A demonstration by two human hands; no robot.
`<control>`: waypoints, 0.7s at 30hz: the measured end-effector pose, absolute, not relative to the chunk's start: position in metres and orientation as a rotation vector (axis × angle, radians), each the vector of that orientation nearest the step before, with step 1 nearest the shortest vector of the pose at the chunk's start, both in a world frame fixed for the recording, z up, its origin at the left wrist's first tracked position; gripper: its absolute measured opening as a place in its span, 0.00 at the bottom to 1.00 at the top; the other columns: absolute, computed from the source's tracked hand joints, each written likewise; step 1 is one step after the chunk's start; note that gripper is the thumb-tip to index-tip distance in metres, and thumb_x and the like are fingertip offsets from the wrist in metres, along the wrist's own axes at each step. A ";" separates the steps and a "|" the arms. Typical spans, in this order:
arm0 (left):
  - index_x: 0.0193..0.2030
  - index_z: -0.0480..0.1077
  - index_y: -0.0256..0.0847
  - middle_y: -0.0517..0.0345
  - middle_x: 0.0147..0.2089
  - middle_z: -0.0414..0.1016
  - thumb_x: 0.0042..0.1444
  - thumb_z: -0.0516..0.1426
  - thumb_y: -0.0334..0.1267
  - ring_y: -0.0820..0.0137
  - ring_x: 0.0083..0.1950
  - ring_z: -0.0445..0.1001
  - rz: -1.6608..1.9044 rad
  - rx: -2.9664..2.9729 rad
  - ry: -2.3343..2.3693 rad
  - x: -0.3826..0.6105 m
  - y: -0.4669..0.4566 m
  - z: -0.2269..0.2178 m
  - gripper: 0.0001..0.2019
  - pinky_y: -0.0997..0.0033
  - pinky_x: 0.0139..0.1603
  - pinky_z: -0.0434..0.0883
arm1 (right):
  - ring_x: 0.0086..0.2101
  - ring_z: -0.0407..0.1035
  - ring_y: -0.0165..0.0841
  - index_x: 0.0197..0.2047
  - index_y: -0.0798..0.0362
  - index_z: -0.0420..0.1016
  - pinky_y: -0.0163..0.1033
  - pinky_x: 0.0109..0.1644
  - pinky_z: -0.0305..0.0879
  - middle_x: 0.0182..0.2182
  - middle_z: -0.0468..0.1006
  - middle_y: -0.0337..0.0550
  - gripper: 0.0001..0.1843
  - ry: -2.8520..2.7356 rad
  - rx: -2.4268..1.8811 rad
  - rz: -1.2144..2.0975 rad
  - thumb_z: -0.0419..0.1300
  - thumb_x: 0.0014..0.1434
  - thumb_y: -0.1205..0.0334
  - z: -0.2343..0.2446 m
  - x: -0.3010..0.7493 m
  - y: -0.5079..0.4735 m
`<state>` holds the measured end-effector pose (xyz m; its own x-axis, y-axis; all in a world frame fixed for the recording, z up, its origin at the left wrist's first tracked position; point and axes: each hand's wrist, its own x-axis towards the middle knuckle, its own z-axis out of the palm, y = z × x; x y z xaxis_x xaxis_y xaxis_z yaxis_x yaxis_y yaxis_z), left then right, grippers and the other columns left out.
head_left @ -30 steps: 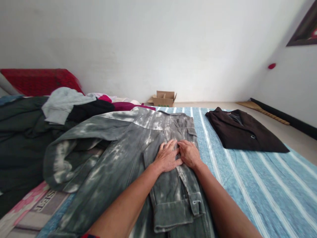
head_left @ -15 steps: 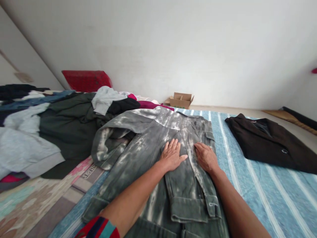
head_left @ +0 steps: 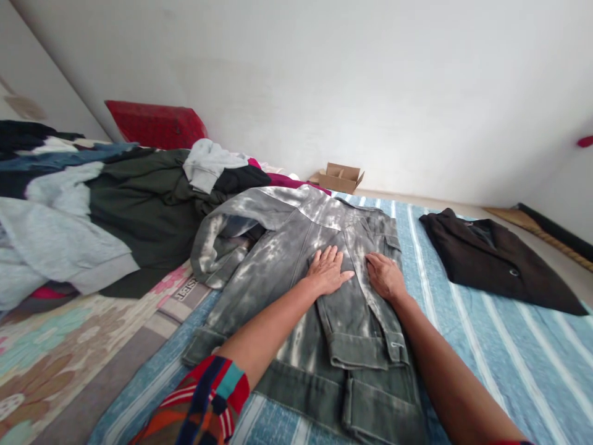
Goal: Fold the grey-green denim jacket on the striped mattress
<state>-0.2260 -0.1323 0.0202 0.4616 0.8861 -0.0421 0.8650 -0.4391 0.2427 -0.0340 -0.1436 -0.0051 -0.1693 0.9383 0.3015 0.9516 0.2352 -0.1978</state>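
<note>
A grey-green denim jacket [head_left: 278, 272] with pale bleached patches lies front down on the striped sheet. One sleeve [head_left: 354, 321] is folded in along its back, cuff toward me; the other sleeve [head_left: 227, 232] sticks out bent to the left. My left hand [head_left: 328, 272] lies flat on the folded-in sleeve, fingers spread. Close by on the right, my right hand [head_left: 384, 276] rests on the jacket near its folded right side, fingers slightly bent and partly hidden from me. Neither hand lifts any cloth.
Heaped clothes [head_left: 139, 210] lie on the left over a floral cover [head_left: 69, 352]. A folded dark brown garment [head_left: 495, 262] lies at the right on the blue striped sheet [head_left: 491, 346]. By the wall stand an open cardboard box [head_left: 340, 178] and a red case [head_left: 157, 127].
My view has tilted down and shifted slightly, showing more of the jacket's hem. Both hands stay at nearly the same spots on the jacket, which keeps its shape.
</note>
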 end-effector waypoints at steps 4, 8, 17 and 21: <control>0.67 0.50 0.32 0.41 0.71 0.41 0.61 0.40 0.59 0.56 0.71 0.37 0.133 2.494 1.334 -0.220 -0.163 0.029 0.36 0.49 0.67 0.41 | 0.50 0.65 0.35 0.50 0.53 0.71 0.38 0.52 0.55 0.50 0.73 0.48 0.17 -2.171 -1.760 -0.064 0.45 0.65 0.65 -0.004 -0.034 -0.144; 0.67 0.49 0.35 0.42 0.72 0.39 0.58 0.43 0.62 0.57 0.72 0.34 0.087 2.577 1.065 -0.222 -0.191 0.025 0.39 0.49 0.67 0.39 | 0.50 0.65 0.35 0.49 0.53 0.71 0.37 0.52 0.55 0.49 0.73 0.47 0.16 -2.191 -1.778 -0.082 0.45 0.65 0.65 0.000 -0.036 -0.144; 0.67 0.50 0.36 0.42 0.71 0.40 0.57 0.46 0.61 0.57 0.72 0.33 0.090 2.613 1.024 -0.227 -0.193 0.021 0.38 0.48 0.67 0.38 | 0.48 0.65 0.34 0.47 0.52 0.71 0.37 0.51 0.55 0.47 0.74 0.47 0.15 -2.218 -1.812 -0.119 0.44 0.66 0.62 0.003 -0.039 -0.144; 0.67 0.49 0.36 0.42 0.72 0.37 0.58 0.44 0.62 0.57 0.72 0.32 0.020 2.542 1.040 -0.228 -0.200 0.033 0.38 0.45 0.66 0.39 | 0.47 0.66 0.34 0.46 0.53 0.71 0.37 0.50 0.56 0.47 0.73 0.47 0.15 -2.218 -1.795 -0.120 0.45 0.66 0.63 0.000 -0.041 -0.145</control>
<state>-0.2280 -0.1996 0.0326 0.7243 0.6766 -0.1325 0.6710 -0.6474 0.3614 -0.0415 -0.1448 -0.0001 -0.1851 0.9446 0.2710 0.9684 0.2223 -0.1134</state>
